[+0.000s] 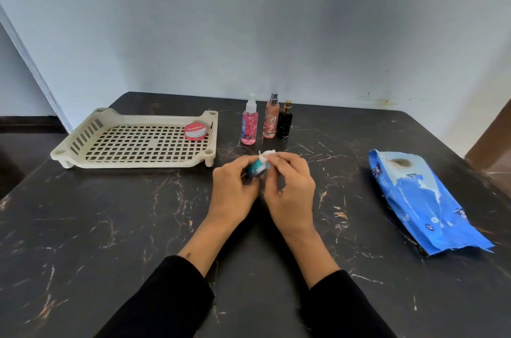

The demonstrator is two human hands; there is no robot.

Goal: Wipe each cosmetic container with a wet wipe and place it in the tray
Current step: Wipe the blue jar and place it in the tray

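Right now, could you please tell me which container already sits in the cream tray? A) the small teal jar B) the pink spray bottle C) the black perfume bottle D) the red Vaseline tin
D: the red Vaseline tin lies in the far right corner of the cream tray, while the three bottles stand on the table and the hands hold the teal jar.

A black marble-look table (110, 227) with pale and rust-coloured veins fills the lower part of the view. Behind it rises a plain pale blue-grey wall (249, 19), faintly stained near its lower right. At far left a white door frame (30, 61) slants down to a dark floor (16, 149). At far right, a brown wooden edge (495, 141) shows.
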